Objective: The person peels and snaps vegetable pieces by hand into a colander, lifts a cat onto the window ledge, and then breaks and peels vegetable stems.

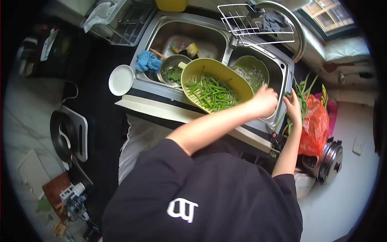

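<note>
My left hand (265,102) is closed above the right sink basin, beside the rim of a yellow-green colander (244,86); what its fingers hold is hidden. Cut green stalks (211,92) lie in the colander. Behind my left hand, a green bowl (252,70) of water sits in the right basin. My right hand (293,108) is at the sink's right edge, its thumb and fingers apart, close to long green stalks (301,94). These stalks lie against a red plastic bag (315,129).
A metal bowl (164,72) with leaves, a blue cloth (147,61) and a white plate (121,80) are at left. Above the sink are a curved faucet (301,36) and wire rack (258,39). A cooker (331,161) stands at right, a black pan (62,137) far left.
</note>
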Tool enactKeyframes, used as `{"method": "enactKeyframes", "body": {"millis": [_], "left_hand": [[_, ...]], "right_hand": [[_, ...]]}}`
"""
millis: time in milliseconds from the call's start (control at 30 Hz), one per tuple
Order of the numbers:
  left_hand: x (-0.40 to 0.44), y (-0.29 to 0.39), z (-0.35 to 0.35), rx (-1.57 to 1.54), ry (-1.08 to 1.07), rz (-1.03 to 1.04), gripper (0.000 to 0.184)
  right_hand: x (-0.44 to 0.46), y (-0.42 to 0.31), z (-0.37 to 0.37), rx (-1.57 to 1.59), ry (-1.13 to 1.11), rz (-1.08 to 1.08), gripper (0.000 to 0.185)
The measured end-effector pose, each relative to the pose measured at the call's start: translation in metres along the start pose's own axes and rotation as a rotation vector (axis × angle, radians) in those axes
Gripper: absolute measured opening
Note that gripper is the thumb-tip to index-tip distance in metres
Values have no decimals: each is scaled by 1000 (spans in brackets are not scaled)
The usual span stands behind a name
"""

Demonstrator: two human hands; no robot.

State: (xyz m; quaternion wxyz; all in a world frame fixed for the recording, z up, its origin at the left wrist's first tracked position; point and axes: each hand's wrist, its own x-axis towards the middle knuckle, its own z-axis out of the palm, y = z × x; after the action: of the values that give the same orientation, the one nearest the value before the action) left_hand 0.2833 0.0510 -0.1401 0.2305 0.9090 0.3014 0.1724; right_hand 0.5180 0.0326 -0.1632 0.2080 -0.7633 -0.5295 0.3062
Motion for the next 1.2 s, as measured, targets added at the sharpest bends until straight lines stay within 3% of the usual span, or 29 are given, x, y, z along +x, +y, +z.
{"method": "enactKeyframes", "body": {"millis": [33,67,100,133,167,200,267,333,367,400,433,467,533,600,667,733,900,1000,1067,1133,1200], "left_hand": [[-17,-17,-28,-49,133,85,17],[-36,-25,-79,-137,149,-10,19],[-50,-51,-99,-188,212,-22,21],[-70,-68,-124,-271,228,-166,26],[-88,-88,-147,-371,248,-315,31],[-106,-112,-162,-303,238,-416,34],[-135,-149,-189,-260,214,-605,33],[-173,-208,-168,257,268,-539,35],[-192,-215,-156,488,168,-637,37],[-207,-214,-150,723,68,-727,40],[-212,-217,-152,454,-72,-817,42],[-219,-221,-146,240,27,-807,40],[-225,-215,-147,13,-43,-847,37],[-237,-210,-134,119,22,-799,38],[-242,-198,-127,221,99,-748,40],[-234,-180,-131,243,297,-730,39],[-217,-145,-155,-77,295,-591,35],[-202,-117,-152,-205,341,-510,31],[-191,-102,-144,-348,318,-466,30],[-181,-86,-133,-505,261,-439,29],[-170,-69,-132,-773,162,-468,25]], "right_hand": [[-11,-17,-10,80,-36,41,55],[-20,-21,-15,257,-15,-95,50],[-42,-48,-22,528,-49,-45,50],[-62,-74,-25,803,-77,-1,50],[-69,-67,-21,1049,-148,-100,51],[-71,-57,-6,1352,-148,-110,52],[-58,-47,16,859,-44,260,42],[-64,-53,43,-858,47,8,30],[-52,-33,55,-811,181,-50,21],[-59,-86,59,-389,285,-25,18],[-58,-109,64,-295,276,-87,18],[-56,-123,72,-200,265,-149,17],[-57,-148,102,-242,104,-319,17],[-58,-162,137,-363,-286,-242,21],[-56,-160,169,-601,-531,-121,26],[-48,-156,188,-633,-539,-94,29],[-42,-136,200,-698,-603,-119,33],[-51,-150,179,-633,-509,-134,30],[-62,-174,151,-400,-313,-78,27],[-71,-191,128,-267,-280,-72,23],[-78,-206,107,352,-392,-80,18]]}}
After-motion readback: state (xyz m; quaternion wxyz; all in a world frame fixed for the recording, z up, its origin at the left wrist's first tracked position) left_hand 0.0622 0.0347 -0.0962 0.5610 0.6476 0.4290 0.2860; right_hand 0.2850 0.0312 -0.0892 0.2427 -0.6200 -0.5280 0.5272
